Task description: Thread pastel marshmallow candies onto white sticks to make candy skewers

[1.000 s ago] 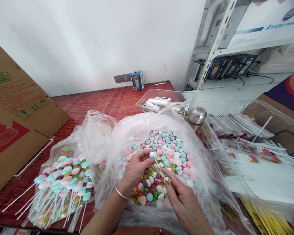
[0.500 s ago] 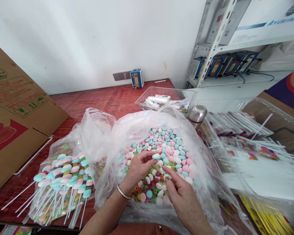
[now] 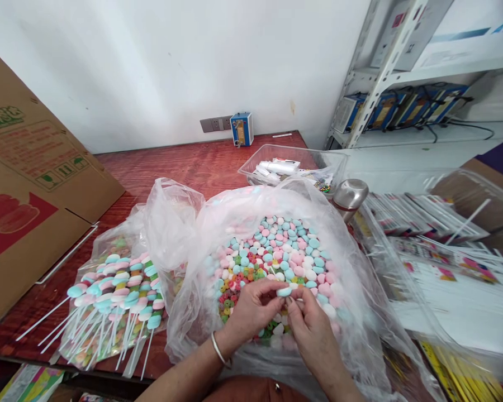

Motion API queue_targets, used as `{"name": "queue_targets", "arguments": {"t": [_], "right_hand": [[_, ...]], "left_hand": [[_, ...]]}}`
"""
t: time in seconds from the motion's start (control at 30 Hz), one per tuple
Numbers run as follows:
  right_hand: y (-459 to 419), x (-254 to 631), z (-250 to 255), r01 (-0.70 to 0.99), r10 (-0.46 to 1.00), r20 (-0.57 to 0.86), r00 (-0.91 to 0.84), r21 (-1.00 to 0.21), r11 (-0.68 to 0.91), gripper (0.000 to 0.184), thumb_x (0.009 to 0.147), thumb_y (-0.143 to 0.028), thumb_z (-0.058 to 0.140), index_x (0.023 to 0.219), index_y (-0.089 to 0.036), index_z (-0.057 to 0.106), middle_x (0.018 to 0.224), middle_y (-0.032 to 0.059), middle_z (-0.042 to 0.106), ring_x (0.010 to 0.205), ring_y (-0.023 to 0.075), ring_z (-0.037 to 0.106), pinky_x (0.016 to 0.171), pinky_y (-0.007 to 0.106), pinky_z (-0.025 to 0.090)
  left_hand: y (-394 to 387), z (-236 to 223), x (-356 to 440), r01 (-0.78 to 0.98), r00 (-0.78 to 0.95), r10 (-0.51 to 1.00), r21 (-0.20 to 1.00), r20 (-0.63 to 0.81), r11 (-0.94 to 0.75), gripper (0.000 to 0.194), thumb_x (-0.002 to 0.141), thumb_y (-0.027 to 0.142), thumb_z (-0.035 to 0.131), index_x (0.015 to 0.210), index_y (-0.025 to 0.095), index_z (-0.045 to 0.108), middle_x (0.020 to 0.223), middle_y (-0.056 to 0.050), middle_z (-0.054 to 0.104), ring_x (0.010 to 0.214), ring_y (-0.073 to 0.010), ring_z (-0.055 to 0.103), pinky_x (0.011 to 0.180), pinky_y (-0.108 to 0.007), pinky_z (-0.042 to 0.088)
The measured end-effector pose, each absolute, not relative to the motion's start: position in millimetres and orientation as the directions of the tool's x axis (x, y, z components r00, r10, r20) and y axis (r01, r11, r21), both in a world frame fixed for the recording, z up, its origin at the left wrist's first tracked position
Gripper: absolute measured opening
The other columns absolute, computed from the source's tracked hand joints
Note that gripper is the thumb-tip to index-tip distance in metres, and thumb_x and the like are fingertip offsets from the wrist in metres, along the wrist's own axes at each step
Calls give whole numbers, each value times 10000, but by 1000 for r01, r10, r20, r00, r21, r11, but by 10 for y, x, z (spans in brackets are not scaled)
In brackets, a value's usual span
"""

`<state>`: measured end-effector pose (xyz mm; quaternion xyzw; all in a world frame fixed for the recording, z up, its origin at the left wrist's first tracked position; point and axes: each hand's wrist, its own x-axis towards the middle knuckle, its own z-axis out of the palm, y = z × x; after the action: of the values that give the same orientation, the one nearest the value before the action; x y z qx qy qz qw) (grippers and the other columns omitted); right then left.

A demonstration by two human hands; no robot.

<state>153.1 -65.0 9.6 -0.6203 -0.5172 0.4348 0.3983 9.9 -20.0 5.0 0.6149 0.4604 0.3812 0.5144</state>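
Observation:
My left hand [image 3: 254, 310] pinches a pale blue and white marshmallow candy [image 3: 284, 292] between thumb and fingertips. Pressed up close to it, my right hand [image 3: 314, 329] has its fingers closed on a thin white stick, now mostly hidden by the fingers. Below both hands lies a wide heap of candies [image 3: 295, 245] in pink, blue and white, with small coloured gummy rings [image 3: 228, 287] among them at the left. A clear plastic bag [image 3: 352, 312] surrounds the heap. To the left, several candy skewers [image 3: 123, 287] with white sticks rest on a plastic bag of gummies.
A cardboard box [image 3: 37, 167] stands at far left. Behind the heap are a clear tray [image 3: 251, 167] of white tubes and a steel flask [image 3: 350, 195]. On the right, a clear bin [image 3: 402, 285] holds white sticks and packaging. A small blue device [image 3: 242, 129] sits by the wall.
My hands have come together, moving slightly right and down; the right hand's stick has met the marshmallow candy. The view has shifted a little left.

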Motion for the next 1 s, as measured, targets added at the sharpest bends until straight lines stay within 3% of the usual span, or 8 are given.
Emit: {"name": "queue_targets", "arguments": {"t": [0.07,0.2,0.27,0.37,0.47,0.57,0.73,1.0], "right_hand": [[-643,1519,3,226,985,-156,70,-960,-168,205,903,-423,499,859,-223,503,554,-60,524,474,135,493,443,222,327],[-634,1543,-174,33,965,-260,25,-965,-261,298,901,-519,520,872,-223,501,494,-96,424,412,101,375,403,204,252],[-630,1569,-225,-57,947,-321,31,-946,-319,336,882,-559,540,880,-224,507,480,-105,402,389,88,318,380,199,218],[-630,1595,-237,-79,921,-390,16,-918,-387,345,853,-560,582,877,-220,533,486,-102,404,382,74,280,363,192,186],[-637,1592,-223,-39,921,-390,-12,-920,-390,327,852,-539,593,859,-215,550,498,-94,414,393,70,282,372,188,183],[-645,1579,-229,-29,930,-366,-29,-930,-367,337,852,-546,589,835,-211,557,493,-91,400,407,77,295,388,194,190],[-658,1570,-238,-18,928,-369,-46,-929,-370,351,855,-550,580,848,-199,575,511,-90,388,431,81,308,421,201,219],[-645,1550,-277,73,932,-357,-68,-933,-352,375,857,-584,544,847,-210,571,531,-83,389,445,101,336,438,217,235]], "left_hand": [[-299,28,72,229,305,952,970,4,-78,262,855,277,639,1084,207,744,925,-68,730,814,-186,659,733,-278,527],[-335,32,-157,396,290,957,909,14,-133,480,921,260,543,1400,260,514,1100,-66,717,821,-171,674,758,-293,539],[-250,67,-337,555,196,973,804,123,-213,422,941,232,504,1361,252,546,1105,-69,708,878,-182,663,819,-317,527],[-62,116,-589,765,161,944,567,289,-304,277,946,186,481,1132,211,683,1044,-84,701,988,-223,616,892,-371,495],[98,105,-719,864,251,916,354,312,-357,229,919,145,511,1013,202,712,1004,-80,692,989,-243,580,895,-403,485],[188,34,-720,891,315,901,233,299,-389,206,882,135,569,1008,213,712,1089,-77,679,1056,-262,548,936,-436,461],[218,-63,-663,891,366,888,169,279,-421,128,839,132,632,894,220,706,1162,-77,656,1177,-294,493,1003,-505,414],[111,-1,-671,858,388,882,244,269,-452,186,860,73,552,929,205,663,1115,-87,660,1254,-280,469,1074,-515,377]]}}
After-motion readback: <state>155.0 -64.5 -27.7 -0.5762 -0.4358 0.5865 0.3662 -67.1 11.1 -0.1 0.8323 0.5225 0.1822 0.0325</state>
